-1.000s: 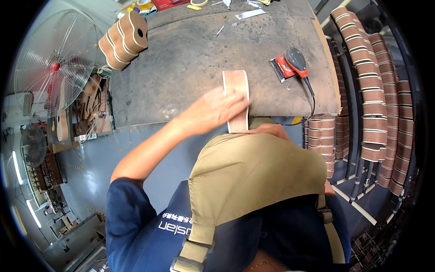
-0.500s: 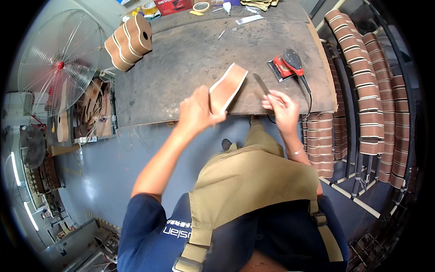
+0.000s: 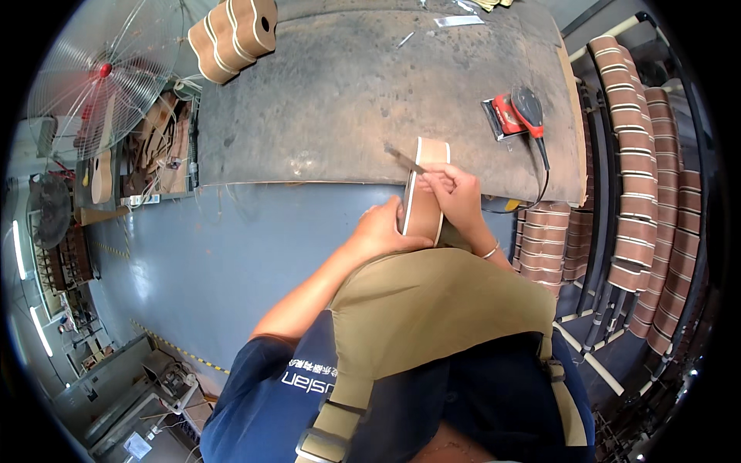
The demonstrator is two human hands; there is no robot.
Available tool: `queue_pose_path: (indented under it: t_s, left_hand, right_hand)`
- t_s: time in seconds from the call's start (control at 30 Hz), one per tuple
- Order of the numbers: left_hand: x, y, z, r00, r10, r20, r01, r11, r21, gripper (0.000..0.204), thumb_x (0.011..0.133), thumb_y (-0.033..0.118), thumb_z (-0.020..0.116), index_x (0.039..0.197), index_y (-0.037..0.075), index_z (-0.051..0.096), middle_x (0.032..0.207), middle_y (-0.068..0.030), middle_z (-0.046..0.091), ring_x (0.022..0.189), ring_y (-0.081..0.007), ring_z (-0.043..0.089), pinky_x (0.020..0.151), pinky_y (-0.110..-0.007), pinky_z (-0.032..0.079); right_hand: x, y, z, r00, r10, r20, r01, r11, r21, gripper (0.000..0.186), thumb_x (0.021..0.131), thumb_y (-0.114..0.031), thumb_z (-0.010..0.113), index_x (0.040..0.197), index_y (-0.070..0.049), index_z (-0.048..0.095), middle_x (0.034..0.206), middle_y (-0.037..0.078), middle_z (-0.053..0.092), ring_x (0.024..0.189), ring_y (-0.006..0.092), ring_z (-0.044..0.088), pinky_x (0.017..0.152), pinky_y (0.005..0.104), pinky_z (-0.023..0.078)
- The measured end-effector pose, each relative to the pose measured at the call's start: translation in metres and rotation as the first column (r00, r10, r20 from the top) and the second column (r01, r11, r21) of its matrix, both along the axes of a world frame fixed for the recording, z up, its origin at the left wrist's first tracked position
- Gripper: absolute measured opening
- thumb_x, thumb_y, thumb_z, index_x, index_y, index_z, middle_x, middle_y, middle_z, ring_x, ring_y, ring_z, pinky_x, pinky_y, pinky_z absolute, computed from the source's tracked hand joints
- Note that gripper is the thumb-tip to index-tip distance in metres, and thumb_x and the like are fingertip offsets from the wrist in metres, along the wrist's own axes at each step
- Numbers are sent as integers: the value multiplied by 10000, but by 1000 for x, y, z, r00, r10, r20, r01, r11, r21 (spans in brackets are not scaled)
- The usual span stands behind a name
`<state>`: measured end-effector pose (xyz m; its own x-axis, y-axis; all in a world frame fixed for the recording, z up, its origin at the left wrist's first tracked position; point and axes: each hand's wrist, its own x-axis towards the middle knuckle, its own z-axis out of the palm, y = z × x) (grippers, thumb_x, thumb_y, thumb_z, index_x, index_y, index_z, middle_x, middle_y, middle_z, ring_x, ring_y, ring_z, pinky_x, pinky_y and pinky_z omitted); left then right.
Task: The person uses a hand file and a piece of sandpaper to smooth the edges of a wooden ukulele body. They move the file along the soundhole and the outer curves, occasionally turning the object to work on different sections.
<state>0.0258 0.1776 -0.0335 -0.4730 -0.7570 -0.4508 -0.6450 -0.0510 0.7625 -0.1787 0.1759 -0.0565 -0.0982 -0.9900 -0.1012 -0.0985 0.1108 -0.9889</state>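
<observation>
A small ukulele body (image 3: 424, 207) stands on edge at the table's front, its brown side with white edge strips turned up. My left hand (image 3: 380, 230) is closed around its near end, close to my apron. In my right hand (image 3: 457, 193) is a thin, flat metal blade (image 3: 404, 159), pinched between the fingers. The blade slants across the body's left white strip, its tip pointing away to the left. Whether its edge touches the strip I cannot tell. The face of the body is mostly hidden.
On the dark worktable (image 3: 309, 116) lies a red and black sander (image 3: 515, 114), its cord running over the front edge. Several ukulele bodies (image 3: 231, 40) stand together at the back left. A large fan (image 3: 106, 71) is at left; a rack of stacked bodies (image 3: 621, 154) stands at right.
The ukulele body has come nearer to me and to the right, turned more upright in view. My right hand has brought the blade leftward over its edge. My view has shifted.
</observation>
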Motion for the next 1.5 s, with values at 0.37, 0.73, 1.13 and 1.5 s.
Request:
queue_pose_path:
  t_s: [0.37,0.73,1.13,1.5]
  left_hand:
    - [-12,-103,-24,984,125,-123,-101,978,183,517,662,359,1029,737,73,604,672,9,619,619,-88,563,577,-281,477]
    - [-18,-189,-54,977,30,-212,11,982,187,113,1000,45,720,1089,-12,757,941,-68,742,891,-152,694,804,-329,566]
    - [-8,-129,22,976,-175,-133,121,933,-339,195,885,-64,725,1045,28,787,902,-110,739,846,-282,727,742,-357,580]
    - [14,-52,0,921,-336,-197,203,846,-493,244,838,-33,745,1061,52,799,924,-97,735,812,-258,709,708,-368,589]
  right_hand:
    - [-62,-90,11,969,-78,-234,88,996,31,111,944,-55,751,1009,32,772,922,106,795,800,151,755,735,272,581]
    - [-73,-142,-32,902,411,-134,-346,872,346,125,860,-105,753,895,10,789,813,118,754,706,193,720,687,314,563]
    - [-66,-80,41,886,327,-327,-340,940,21,93,852,-11,736,945,-13,741,858,102,665,780,272,632,693,370,520]
    - [-58,-10,37,836,458,-301,-514,847,-139,224,847,-63,712,1068,-59,750,959,89,674,835,307,621,760,416,544]
